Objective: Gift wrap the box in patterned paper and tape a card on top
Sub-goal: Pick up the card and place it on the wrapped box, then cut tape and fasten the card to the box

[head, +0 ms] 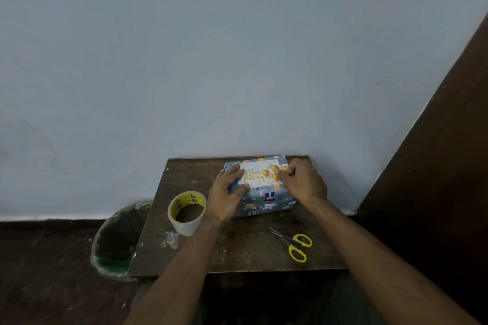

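Observation:
A box wrapped in blue patterned paper (266, 200) stands at the back of a small dark wooden table (237, 253). On its top lies a white card (257, 174) with gold "Happy Birthday" lettering and balloons. My left hand (229, 192) lies flat over the box's left end, thumb and fingers pressing the card's left edge. My right hand (301, 182) rests on the box's right end, with curled fingers pressing the card's right edge. Any tape on the card is too small to make out.
A roll of clear tape with a yellow core (187, 211) stands left of the box. Yellow-handled scissors (294, 244) lie front right. A crumpled tape scrap (172, 239) sits near the left edge. A green-lined bin (116, 240) stands left of the table. A wall is close behind.

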